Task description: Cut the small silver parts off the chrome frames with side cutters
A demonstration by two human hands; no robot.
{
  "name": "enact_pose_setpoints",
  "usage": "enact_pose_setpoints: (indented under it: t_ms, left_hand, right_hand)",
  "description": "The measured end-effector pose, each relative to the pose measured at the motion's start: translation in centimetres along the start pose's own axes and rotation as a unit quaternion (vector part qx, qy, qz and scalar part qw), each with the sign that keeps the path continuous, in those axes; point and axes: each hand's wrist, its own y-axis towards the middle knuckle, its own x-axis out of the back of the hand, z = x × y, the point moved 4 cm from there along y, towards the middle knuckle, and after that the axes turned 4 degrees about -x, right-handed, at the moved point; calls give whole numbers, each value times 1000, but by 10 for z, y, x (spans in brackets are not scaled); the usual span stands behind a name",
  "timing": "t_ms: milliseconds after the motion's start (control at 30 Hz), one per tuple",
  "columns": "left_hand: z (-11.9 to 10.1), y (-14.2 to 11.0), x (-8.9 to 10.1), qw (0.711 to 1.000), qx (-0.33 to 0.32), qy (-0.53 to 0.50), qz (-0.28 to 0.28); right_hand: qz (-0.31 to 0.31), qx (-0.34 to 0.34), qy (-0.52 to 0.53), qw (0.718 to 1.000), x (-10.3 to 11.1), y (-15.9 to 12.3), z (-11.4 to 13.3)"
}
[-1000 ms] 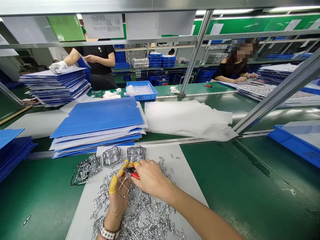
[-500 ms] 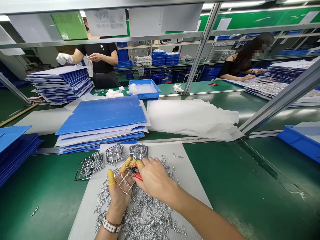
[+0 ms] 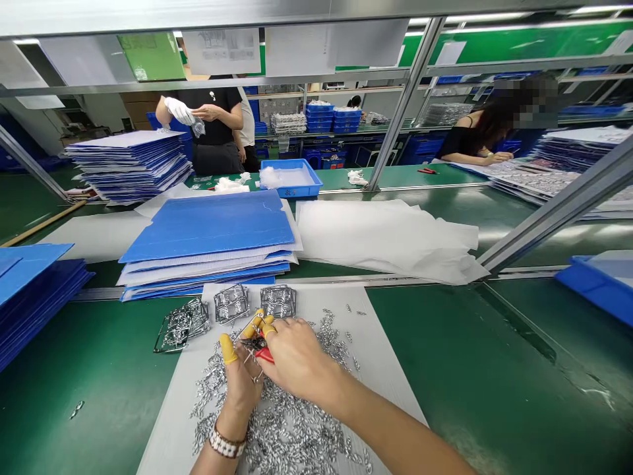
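My left hand holds a small shiny metal frame with thin crossbars; yellow finger cots cover the thumb and fingertips. Red-handled nippers are gripped in my right hand, which also wears a yellow cot. The nippers' dark jaws lie over the frame and hide part of it. Beneath both hands, many small silver twisted pieces are spread over a pale sheet. Beyond my hands sit three piles of similar metal frames: a left pile, a middle pile and a right pile.
Blue sheets are stacked ahead, beside white paper. More blue sheets lie left, and a blue tray stands right. A metal post slants across the right. Two co-workers are across the bench, one wearing a white glove.
The nippers have moved left, further over the frame, which now shows less of its grid. Across the bench, the co-worker's gloved hand has come in toward the other hand.
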Motion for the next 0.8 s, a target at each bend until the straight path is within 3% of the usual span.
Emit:
enact_pose_setpoints:
  t_ms: [300,633,800]
  left_hand:
    - [1,1,-3,997,-34,12,67]
    - [0,5,3,997,-56,50,30]
    - [1,7,8,995,-63,68,44]
  right_hand:
    - [-2,-12,-1,1000,2,-3,-2]
    - [2,-3,-2,1000,3,-1,-2]
    - [1,3,-15,1000,2,-1,0]
